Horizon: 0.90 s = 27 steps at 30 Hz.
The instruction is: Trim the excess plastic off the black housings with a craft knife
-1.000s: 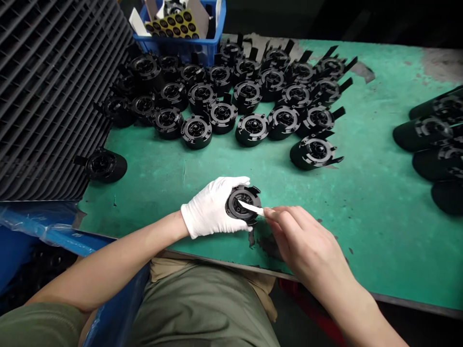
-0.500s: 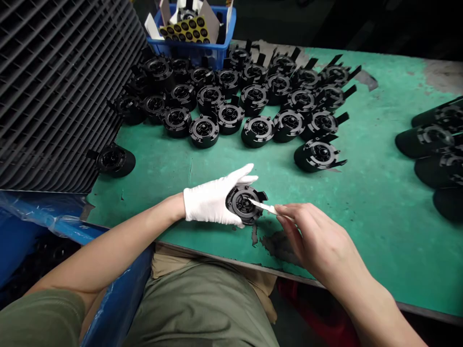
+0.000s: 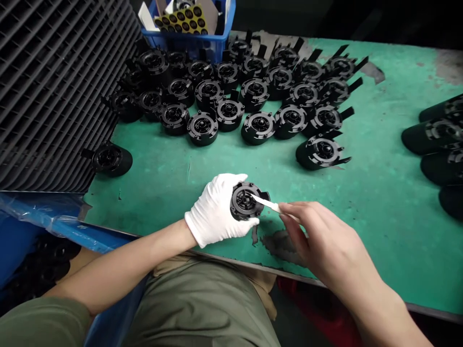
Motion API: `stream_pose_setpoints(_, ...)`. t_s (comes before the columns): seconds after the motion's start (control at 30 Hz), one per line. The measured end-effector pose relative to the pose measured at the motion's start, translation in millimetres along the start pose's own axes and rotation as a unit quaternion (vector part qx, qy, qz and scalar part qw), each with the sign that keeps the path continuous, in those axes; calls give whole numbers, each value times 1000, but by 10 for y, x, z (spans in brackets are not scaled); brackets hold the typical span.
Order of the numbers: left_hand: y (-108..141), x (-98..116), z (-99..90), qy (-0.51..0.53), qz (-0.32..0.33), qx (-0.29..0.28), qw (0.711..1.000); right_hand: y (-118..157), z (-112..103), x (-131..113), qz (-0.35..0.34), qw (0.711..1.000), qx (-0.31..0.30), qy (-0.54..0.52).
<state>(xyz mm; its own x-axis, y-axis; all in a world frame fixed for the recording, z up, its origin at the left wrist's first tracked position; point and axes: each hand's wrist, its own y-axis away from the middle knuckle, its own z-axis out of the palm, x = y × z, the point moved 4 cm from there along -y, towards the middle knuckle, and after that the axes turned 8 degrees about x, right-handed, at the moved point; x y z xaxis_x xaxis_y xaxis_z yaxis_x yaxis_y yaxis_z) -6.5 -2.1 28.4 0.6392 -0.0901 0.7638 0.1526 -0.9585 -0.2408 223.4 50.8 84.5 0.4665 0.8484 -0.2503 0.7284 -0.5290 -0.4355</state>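
Observation:
My left hand (image 3: 221,212), in a white glove, wraps round a round black part (image 3: 247,201) near the front edge of the green table. The part's ringed face with small inner fittings points up, and a black tab sticks out at its right. Bare and pinched, my right hand (image 3: 318,231) holds a thin white blade-like tool (image 3: 268,203). The tool's tip lies over the middle of the part's face. Behind my hands, several similar black parts (image 3: 202,126) stand in uneven rows, many with upright tabs.
A blue bin (image 3: 217,46) at the back holds cardboard and a yellow sheet with black round stickers (image 3: 183,20). Black grid racks (image 3: 65,96) rise at the left. One black part (image 3: 112,160) lies near them. More black cylinders (image 3: 439,137) are at the right edge.
My left hand has shifted its grip, its wrist lower and its fingers now curled round the part. The part has turned slightly and moved a little up. The view has shifted slightly.

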Motion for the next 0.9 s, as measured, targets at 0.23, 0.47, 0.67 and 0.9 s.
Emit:
stream_pose_setpoints(0.23, -90, -131, -294, 49, 115, -125, 984, 28, -50, 163, 1, 999, -9, -47)
stream_pose_setpoints(0.47, 41, -183, -143, 32, 45, -52, 997, -81, 184, -15, -18, 997, -15, -74)
stream_pose_setpoints(0.67, 31, -197, -141, 37, 46, -61, 996, -106, 249, -19, -40, 997, -32, -51)
stream_pose_setpoints(0.9, 73, -199, -149, 85, 49, -73, 993, -181, 243, 73, -42, 998, -35, -39)
